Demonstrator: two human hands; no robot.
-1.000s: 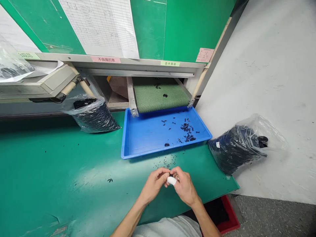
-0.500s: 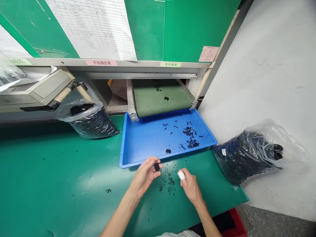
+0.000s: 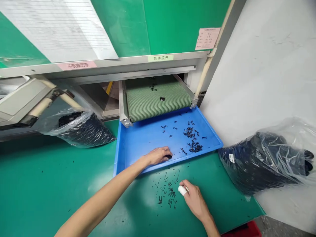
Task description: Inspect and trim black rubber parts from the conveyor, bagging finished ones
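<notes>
My left hand [image 3: 159, 155] reaches into the blue tray [image 3: 138, 141] with its fingers curled down on a small black round part [image 3: 169, 156] near the tray's front wall. My right hand [image 3: 195, 200] rests on the green table with fingers bent and pinched together, a white cot [image 3: 182, 190] on one fingertip, beside a scatter of tiny black bits [image 3: 168, 189]. More black trimmings [image 3: 193, 140] lie in the tray's right half. A black ring [image 3: 162, 98] and some bits ride on the green conveyor belt [image 3: 155, 98] above the tray.
A clear bag of black parts [image 3: 81, 130] leans at the left under a grey machine arm [image 3: 22, 103]. A larger bag of black parts [image 3: 266, 159] lies at the right against the white wall. A red bin [image 3: 247, 228] shows below the table's edge.
My hands have parted. The left hand, which held a black round part, moved forward into the blue tray. The right hand stayed on the table by the black bits. The view shifted left.
</notes>
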